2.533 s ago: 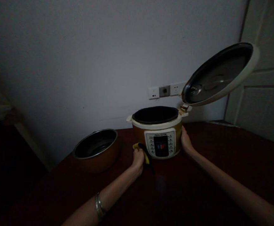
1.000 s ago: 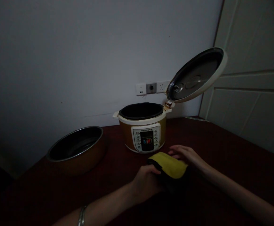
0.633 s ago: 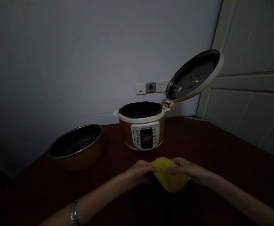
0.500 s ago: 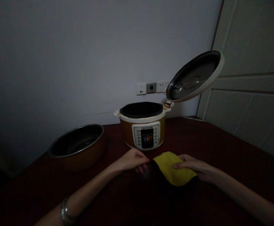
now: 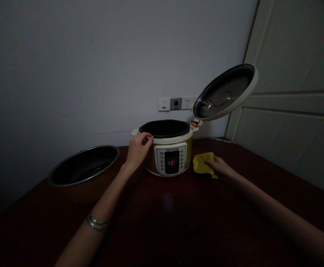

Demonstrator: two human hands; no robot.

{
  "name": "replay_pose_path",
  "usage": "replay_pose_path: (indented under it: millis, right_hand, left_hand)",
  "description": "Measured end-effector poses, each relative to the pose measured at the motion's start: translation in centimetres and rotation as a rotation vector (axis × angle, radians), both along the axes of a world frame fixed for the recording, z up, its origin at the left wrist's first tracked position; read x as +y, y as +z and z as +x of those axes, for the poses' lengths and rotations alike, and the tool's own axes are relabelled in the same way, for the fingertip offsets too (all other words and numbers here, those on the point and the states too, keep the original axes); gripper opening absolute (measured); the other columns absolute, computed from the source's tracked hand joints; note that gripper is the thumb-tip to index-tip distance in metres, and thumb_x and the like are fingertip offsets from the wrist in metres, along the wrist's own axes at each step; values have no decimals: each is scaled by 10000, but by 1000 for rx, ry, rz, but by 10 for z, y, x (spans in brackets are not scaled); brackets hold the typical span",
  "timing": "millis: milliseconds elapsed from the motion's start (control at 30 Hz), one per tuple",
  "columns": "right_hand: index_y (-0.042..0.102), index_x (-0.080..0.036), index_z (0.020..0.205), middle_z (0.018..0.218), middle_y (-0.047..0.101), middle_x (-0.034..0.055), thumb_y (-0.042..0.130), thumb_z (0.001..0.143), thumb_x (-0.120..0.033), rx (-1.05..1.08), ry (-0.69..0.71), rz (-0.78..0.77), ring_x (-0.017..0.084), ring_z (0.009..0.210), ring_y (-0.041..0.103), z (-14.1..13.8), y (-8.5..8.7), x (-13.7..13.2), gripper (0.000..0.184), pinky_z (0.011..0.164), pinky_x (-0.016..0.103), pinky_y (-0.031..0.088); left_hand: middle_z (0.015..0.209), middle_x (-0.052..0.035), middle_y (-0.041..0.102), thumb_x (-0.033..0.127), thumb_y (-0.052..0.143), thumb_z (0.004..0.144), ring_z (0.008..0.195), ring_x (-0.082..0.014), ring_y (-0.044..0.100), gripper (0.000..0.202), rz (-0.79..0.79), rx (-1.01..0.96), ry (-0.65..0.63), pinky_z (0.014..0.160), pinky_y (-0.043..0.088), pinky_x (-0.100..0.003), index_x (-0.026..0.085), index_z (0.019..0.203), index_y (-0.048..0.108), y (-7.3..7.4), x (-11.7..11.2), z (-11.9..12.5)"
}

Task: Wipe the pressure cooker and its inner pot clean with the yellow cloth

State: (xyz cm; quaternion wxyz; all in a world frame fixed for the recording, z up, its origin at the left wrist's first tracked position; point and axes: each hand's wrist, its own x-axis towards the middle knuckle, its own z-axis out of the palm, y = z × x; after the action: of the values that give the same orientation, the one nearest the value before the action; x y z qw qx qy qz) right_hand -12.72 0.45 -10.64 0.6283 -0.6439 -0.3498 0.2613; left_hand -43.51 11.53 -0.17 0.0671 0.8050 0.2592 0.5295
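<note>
From my seat I am watching both hands working around a cooker (image 5: 169,141) that is standing on the dark red worktop (image 5: 173,215). My right hand (image 5: 219,165) is gripping a yellow cloth (image 5: 203,163), its fingers clasping one edge while a dark part is showing along the bottom. The cloth is hanging just beside the cooker's right side; I cannot tell whether it is touching the body or the worktop.

My left hand (image 5: 136,148) is poising at the left front of the cooker's rim, its fingers bending over with the thumb lying close to them. I am seeing nothing held there, but I cannot tell whether those fingers are pinching the rim or merely hovering in front of it. Two silvery bracelets (image 5: 96,223) are circling that wrist.

The lid (image 5: 224,92) is leaning open from its hinge on the right, and the front panel (image 5: 172,161) is facing me with a red and blue graphic. To the left, apart from the cooker, a round pot (image 5: 89,187) is sitting with its dark inside showing. Behind, wall sockets (image 5: 164,104) are lining up above the cooker.
</note>
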Motion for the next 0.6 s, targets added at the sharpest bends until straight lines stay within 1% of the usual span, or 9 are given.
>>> replay_pose_path:
  millis: [133,233,300,433,600]
  right_hand:
    - [619,-168,715,665,692,71,583,621,-195,35,24,-23,201,557,640,-26,-18,19,104,511,301,511]
    - [597,-170,732,646,675,38,587,618,-234,31,-16,8,181,560,630,-48,-27,24,131,506,269,497]
    - [582,-169,756,656,667,27,579,621,-263,35,-58,32,167,568,624,-62,-31,22,164,508,252,490]
    - [575,-166,854,768,680,48,565,639,-304,78,-100,84,164,631,638,-89,-38,13,256,534,246,499]
    - [572,-165,899,823,682,56,617,630,-320,240,-115,197,175,697,649,-122,-46,5,314,609,274,524]
  left_hand:
    - [888,-61,609,216,541,830,771,-142,572,148,196,-17,-47,687,473,-292,168,906,658,-6,0,6]
    - [900,-62,595,207,505,859,800,-142,562,183,267,7,-81,706,480,-303,162,955,654,-13,3,6]
    - [890,-59,600,201,496,866,806,-140,563,197,283,4,-83,721,482,-305,157,981,649,-16,4,7]
    - [891,-61,618,194,508,860,825,-142,578,192,270,-31,-79,734,485,-297,157,974,658,-17,3,9]
    - [886,-57,635,190,515,853,809,-143,591,187,250,-64,-66,727,494,-305,176,957,669,-17,3,11]
